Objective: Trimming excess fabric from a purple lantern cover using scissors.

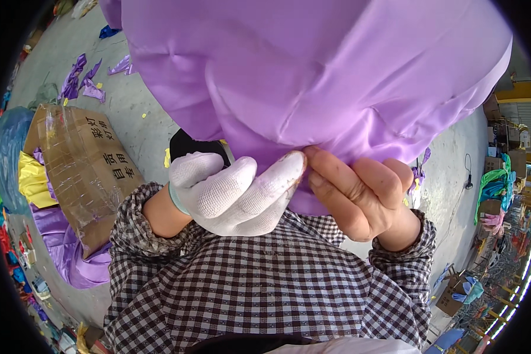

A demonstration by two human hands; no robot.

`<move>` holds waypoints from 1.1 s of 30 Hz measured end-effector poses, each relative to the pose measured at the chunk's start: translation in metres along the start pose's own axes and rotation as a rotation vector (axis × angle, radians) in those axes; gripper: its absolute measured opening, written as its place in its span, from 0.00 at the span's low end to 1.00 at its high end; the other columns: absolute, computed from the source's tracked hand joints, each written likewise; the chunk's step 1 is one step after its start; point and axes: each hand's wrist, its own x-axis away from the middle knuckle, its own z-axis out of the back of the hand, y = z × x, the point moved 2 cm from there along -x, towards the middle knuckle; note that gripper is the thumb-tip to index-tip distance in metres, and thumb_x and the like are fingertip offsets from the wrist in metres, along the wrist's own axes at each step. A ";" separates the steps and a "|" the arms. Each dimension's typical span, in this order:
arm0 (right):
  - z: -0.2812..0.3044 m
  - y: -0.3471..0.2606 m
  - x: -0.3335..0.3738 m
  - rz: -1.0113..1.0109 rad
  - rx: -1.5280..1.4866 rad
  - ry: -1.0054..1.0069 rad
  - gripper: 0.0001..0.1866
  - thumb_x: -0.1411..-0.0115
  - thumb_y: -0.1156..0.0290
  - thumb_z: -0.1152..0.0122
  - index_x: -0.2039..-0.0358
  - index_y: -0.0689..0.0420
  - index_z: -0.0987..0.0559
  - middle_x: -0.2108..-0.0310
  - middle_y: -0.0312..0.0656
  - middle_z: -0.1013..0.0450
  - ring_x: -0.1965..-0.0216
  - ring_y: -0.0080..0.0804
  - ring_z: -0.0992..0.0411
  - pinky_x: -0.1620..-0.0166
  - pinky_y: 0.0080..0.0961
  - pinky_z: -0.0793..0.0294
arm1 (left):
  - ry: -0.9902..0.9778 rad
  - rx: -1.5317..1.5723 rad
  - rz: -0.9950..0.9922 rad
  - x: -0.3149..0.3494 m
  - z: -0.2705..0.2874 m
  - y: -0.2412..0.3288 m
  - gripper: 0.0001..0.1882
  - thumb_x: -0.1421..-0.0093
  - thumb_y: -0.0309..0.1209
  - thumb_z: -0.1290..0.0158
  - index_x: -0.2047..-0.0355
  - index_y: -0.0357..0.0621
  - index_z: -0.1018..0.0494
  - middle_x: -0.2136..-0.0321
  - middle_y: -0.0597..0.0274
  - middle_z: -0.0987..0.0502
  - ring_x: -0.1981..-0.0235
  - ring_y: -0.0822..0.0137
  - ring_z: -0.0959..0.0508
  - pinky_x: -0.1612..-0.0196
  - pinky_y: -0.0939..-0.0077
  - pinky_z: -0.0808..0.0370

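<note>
A large sheet of shiny purple satin fabric point(312, 65) spreads across the upper part of the head view, bulging out and creased near its lower edge. My left hand point(233, 192), in a white knit glove with stained fingertips, is closed at that edge with its fingers curled. Beside it, my bare right hand point(363, 192) pinches the same edge between thumb and fingers. The fingertips of both hands meet at one spot on the cloth. Whatever lies between the left fingertips, beyond the cloth, is hidden.
On the left lies a taped cardboard box point(79, 171) with yellow cloth point(35, 180) and purple cloth point(71, 248) spilling out. Purple scraps point(76, 79) litter the grey floor. A green cloth point(494, 183) and cartons stand along the right side.
</note>
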 end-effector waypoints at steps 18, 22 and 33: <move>0.004 0.000 -0.003 0.062 0.009 -0.024 0.12 0.35 0.59 0.43 0.71 0.51 0.21 0.61 0.35 0.16 0.65 0.27 0.30 0.58 0.29 0.36 | -0.030 0.207 0.139 -0.008 0.002 -0.008 0.07 0.46 0.32 0.34 0.70 0.54 0.23 0.63 0.77 0.16 0.74 0.75 0.32 0.76 0.81 0.43; 0.030 -0.001 -0.009 -0.011 -0.402 0.010 0.11 0.38 0.64 0.48 0.68 0.55 0.19 0.59 0.39 0.17 0.64 0.30 0.26 0.59 0.33 0.30 | 0.017 0.201 0.129 -0.011 -0.002 -0.008 0.08 0.50 0.31 0.33 0.72 0.53 0.22 0.64 0.76 0.16 0.75 0.74 0.33 0.79 0.80 0.45; 0.131 0.029 -0.009 -0.313 -0.894 0.491 0.18 0.32 0.50 0.51 0.59 0.49 0.20 0.57 0.38 0.25 0.50 0.34 0.34 0.50 0.40 0.33 | 0.106 0.120 0.068 -0.006 -0.007 -0.003 0.08 0.52 0.31 0.32 0.74 0.54 0.22 0.65 0.79 0.17 0.72 0.74 0.33 0.74 0.82 0.42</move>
